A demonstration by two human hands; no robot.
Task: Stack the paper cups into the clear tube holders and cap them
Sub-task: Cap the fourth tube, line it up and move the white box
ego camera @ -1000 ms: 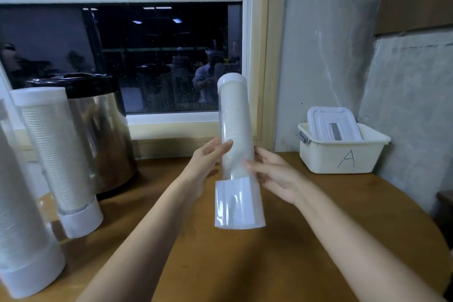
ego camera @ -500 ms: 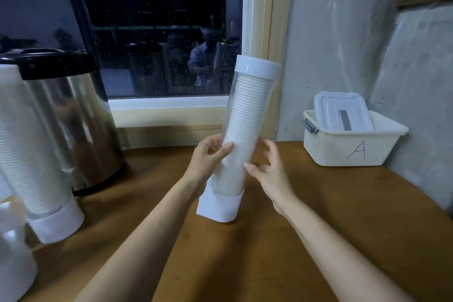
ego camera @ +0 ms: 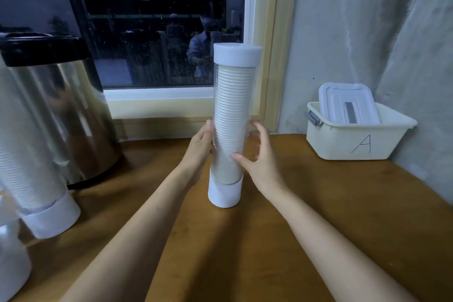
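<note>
A clear tube holder (ego camera: 232,110) filled with a stack of white paper cups stands upright on the wooden table (ego camera: 318,203). It has a white cap on top (ego camera: 237,54) and a white base (ego camera: 224,193). My left hand (ego camera: 199,147) grips the tube's lower left side, thumb up along it. My right hand (ego camera: 262,162) is at the tube's right, fingers spread and straight, with only the thumb tip touching the front.
Two more filled tubes stand at the left, one leaning (ego camera: 31,154) and one at the frame edge (ego camera: 9,265). Behind them is a steel bin with a black lid (ego camera: 63,105). A white tub marked "A" (ego camera: 355,140) holding a lid sits back right by the wall.
The tube went from lifted and tilted to standing upright on the table. My right hand's fingers have spread off it. The view has shifted right and closer.
</note>
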